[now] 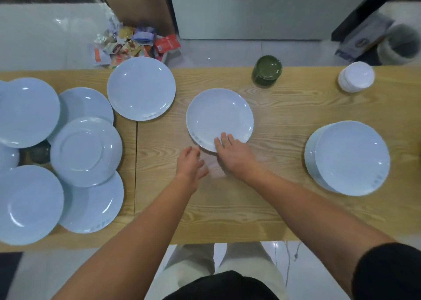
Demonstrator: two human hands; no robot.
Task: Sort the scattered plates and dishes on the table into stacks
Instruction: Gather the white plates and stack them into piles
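A pale blue plate lies alone at the middle of the wooden table. My right hand rests its straight fingertips on that plate's near rim. My left hand hovers just left of it, fingers relaxed, holding nothing. A neat stack of the same plates stands to the right. Several loose plates overlap in a scatter at the left, and one more plate lies at the far edge.
A stack of dark green bowls and a stack of small white dishes stand near the far edge. A dark green dish peeks out under the left plates. Wrappers fill a bin beyond the table.
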